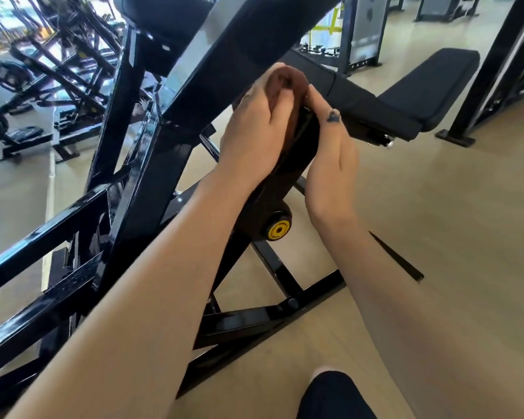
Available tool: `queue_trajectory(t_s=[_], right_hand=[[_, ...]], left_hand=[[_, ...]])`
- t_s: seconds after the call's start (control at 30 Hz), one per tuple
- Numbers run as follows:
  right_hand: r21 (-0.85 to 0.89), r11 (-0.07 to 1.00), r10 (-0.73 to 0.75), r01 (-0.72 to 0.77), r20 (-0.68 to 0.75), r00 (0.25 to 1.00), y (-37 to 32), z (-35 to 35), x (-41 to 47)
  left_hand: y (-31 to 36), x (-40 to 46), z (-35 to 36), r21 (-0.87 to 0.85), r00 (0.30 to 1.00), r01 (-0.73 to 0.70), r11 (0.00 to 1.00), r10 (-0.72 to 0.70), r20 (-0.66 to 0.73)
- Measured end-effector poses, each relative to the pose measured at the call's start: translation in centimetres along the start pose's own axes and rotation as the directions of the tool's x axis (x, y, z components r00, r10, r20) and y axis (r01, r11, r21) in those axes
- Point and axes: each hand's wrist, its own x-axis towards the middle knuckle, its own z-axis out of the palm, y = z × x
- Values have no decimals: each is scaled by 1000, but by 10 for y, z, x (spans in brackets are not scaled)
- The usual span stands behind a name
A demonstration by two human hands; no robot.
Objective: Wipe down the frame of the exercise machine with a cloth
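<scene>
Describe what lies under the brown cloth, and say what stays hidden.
The brown cloth is draped over a black frame bar, gripped by the left hand. The right hand rests on the bar's other side. The bar's top, beneath the cloth, is covered.

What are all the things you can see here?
cloth: one, brown, bunched on the black bar between the hands
machine frame: one, black, slanting bars left and centre
yellow cap: one, on the black roller below the hands
bench pad: one, black, right of the hands
other machines: several, dark, far left
floor: beige
left hand: grips the cloth
right hand: fingers straight, against the bar
</scene>
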Motion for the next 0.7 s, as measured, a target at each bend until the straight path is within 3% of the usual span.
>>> queue_trajectory(t_s=[0.17,0.3,0.4,0.53,0.6,0.7], right_hand=[[32,999,31,-31,-2,1000,-1,-2,-4],[117,988,110,-105,-36,993,-4,3,-3],[164,950,269,-266,1,963,-6,7,-9],[406,799,439,-444,112,892,-16,2,-8],[468,736,491,-488,127,862,-16,-2,-7],[496,688,494,-530,215,842,-11,-6,-9]], left_hand=[[-10,-47,4,-51,978,-209,977,207,-34],[-13,-22,-1,-52,977,-213,976,214,2],[-9,18,3,-28,999,-50,998,50,-13],[2,49,7,6,981,190,982,-190,29],[7,41,6,12,988,156,988,-156,2],[9,7,12,-7,996,-71,997,70,-54]])
